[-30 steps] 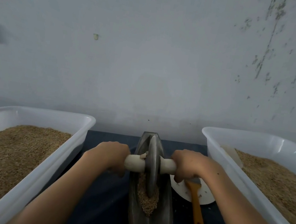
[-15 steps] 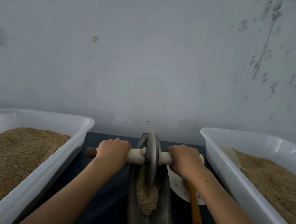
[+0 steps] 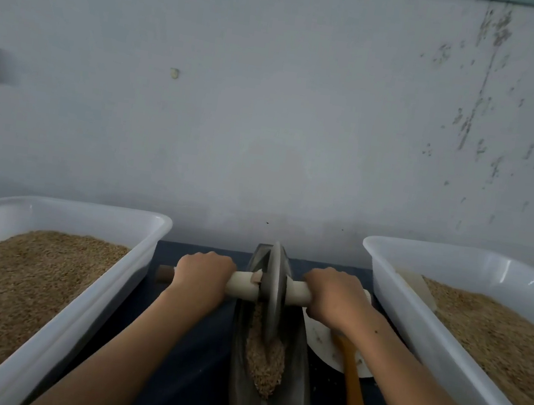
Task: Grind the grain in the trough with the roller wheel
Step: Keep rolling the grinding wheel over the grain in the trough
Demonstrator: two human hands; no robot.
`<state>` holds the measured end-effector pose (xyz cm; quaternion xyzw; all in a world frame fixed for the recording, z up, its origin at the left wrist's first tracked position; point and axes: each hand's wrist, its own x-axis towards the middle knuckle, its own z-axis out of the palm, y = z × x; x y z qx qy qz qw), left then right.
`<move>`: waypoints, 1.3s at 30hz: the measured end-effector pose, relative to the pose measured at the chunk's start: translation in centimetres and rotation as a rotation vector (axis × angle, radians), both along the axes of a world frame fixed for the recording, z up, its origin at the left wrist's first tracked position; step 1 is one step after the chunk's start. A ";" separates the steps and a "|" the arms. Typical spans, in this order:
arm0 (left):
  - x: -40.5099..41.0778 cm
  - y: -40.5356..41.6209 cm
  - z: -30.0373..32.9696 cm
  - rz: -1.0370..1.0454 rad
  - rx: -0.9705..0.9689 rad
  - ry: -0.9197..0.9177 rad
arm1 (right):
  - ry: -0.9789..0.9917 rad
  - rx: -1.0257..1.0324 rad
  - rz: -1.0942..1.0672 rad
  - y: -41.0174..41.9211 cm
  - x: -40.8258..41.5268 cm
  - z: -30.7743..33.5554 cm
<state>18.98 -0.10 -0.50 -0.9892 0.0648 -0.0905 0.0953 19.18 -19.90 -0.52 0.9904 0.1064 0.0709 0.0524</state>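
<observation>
I see the left hand and right hand each curled tight around the axle either side of the roller wheel. Wheel stands upright in the trough, at its far half; grain heaped just nearer.

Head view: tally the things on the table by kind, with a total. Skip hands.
White tubs of grain: 2, left and right
Trough: 1
Roller wheel: 1
White plate: 1
Orange-handled tool: 1
Total: 6
</observation>
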 end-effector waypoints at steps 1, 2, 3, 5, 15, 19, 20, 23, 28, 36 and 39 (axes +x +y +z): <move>0.0 -0.1 -0.1 0.000 -0.011 -0.037 | -0.035 0.014 -0.001 0.0 0.1 -0.2; -0.1 -0.1 -0.2 0.000 -0.018 -0.059 | -0.055 0.023 -0.002 0.0 0.2 -0.4; -0.2 -0.1 -0.1 0.000 -0.018 -0.060 | -0.059 0.025 -0.004 0.0 0.2 -0.4; -0.2 -0.1 0.0 0.010 0.002 -0.004 | -0.029 0.007 0.002 -0.1 0.2 -0.2; -0.9 0.1 0.7 0.035 0.063 0.230 | 0.251 -0.013 0.053 -0.6 -0.6 1.0; -0.3 -0.1 0.3 0.036 0.024 0.078 | 0.073 -0.001 0.026 -0.3 -0.1 0.3; -0.2 -0.1 0.2 0.038 0.007 0.026 | 0.010 0.012 0.017 -0.2 0.0 0.0; -0.2 -0.3 -0.1 0.035 -0.031 -0.084 | -0.100 0.077 -0.007 -0.1 0.3 -0.6; -0.3 -0.2 0.3 0.029 0.029 0.024 | 0.036 0.016 0.009 -0.3 0.1 0.1; -0.8 0.3 0.9 0.037 0.037 0.263 | 0.272 0.000 0.028 -0.5 -0.6 1.0; -0.4 0.1 0.6 0.049 0.010 0.189 | 0.170 -0.023 0.014 -0.3 -0.3 0.7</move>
